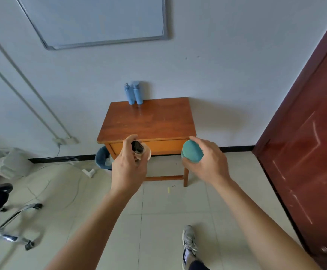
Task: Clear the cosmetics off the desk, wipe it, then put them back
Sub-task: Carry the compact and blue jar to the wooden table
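Head view: the left hand [128,168] curls round a pale container [139,151] with a dark cap, and the right hand [211,164] grips a teal jar [191,153]. Both hover over the front edge of the desk [158,123], which lies ahead and below, its long side running left to right; neither hand looks nearer. The teal jar's round top faces the camera, so its axis seems near upright. Two blue bottles [133,93] stand upright, side by side, at the desk's back edge by the wall

Bare forearms [92,221]; grey-and-white laced sneaker [189,244]; dark trouser leg [198,266]
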{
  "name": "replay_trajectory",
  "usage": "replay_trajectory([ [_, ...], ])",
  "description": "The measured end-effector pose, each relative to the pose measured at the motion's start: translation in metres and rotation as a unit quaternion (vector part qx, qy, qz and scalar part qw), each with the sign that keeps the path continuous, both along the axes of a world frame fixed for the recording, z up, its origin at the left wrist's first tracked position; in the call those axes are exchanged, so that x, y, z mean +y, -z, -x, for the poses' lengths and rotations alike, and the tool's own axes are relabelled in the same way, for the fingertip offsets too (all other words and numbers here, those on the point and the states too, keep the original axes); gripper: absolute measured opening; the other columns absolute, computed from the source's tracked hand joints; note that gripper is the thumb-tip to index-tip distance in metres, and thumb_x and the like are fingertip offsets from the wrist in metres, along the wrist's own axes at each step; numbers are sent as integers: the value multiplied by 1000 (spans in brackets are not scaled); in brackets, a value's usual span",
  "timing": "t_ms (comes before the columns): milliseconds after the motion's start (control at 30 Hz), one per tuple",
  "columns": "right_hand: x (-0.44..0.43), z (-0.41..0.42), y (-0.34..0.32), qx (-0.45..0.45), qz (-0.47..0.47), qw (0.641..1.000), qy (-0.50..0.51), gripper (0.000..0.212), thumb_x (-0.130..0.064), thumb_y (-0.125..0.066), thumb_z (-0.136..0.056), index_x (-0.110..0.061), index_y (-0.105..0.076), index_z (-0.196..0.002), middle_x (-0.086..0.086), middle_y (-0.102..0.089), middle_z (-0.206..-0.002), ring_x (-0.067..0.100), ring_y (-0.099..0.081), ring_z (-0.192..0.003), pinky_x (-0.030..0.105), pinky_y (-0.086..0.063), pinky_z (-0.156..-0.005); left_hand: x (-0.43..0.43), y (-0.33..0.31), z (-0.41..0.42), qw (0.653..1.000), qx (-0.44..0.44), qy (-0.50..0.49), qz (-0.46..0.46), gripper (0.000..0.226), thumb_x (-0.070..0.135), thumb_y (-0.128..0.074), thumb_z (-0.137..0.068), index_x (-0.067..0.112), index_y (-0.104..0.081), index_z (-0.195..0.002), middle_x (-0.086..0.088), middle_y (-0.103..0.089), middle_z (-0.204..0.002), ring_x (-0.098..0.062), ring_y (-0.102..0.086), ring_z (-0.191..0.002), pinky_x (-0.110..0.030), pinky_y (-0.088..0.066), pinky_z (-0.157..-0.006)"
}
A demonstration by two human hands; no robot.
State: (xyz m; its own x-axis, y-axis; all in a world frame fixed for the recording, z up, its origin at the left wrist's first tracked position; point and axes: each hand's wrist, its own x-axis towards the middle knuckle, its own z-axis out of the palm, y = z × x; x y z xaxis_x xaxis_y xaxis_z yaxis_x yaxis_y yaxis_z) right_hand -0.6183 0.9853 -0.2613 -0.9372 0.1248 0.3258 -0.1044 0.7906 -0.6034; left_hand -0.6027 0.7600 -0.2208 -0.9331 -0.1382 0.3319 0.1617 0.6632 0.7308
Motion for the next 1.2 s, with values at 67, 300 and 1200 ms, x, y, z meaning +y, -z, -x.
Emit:
replay_trajectory([
  [67,7,42,4,-17,-4,1000,-25,65,-49,-75,-71,-34,-56,-131,-16,-61,-125,9,-54,-114,23,-43,-87,10,3,40,1000,-8,-5,-8,43,28,-66,-91,26,-45,-128,27,-57,-89,13,-57,-79,-6,-44,-67],
  [300,20,185,-6,-25,3,998,-64,65,-49,-74,-71,-34,-56,-131,-16,-61,-125,11,-56,-112,29,-48,-89,27,-4,166,999,-18,-47,-2,42,26,-68,-89,28,-46,-124,15,-64,-103,-6,-62,-86,-24,-49,-77],
  [1200,-62,586,81,-264,-9,964,-10,85,-48,-75,-78,-24,-35,-149,-4,-47,-147,19,-46,-131,36,-41,-104,-37,113,596,989,-146,33,-12,23,16,-68,-87,29,-60,-104,11,-57,-94,-9,-57,-83,-32,-53,-75],
])
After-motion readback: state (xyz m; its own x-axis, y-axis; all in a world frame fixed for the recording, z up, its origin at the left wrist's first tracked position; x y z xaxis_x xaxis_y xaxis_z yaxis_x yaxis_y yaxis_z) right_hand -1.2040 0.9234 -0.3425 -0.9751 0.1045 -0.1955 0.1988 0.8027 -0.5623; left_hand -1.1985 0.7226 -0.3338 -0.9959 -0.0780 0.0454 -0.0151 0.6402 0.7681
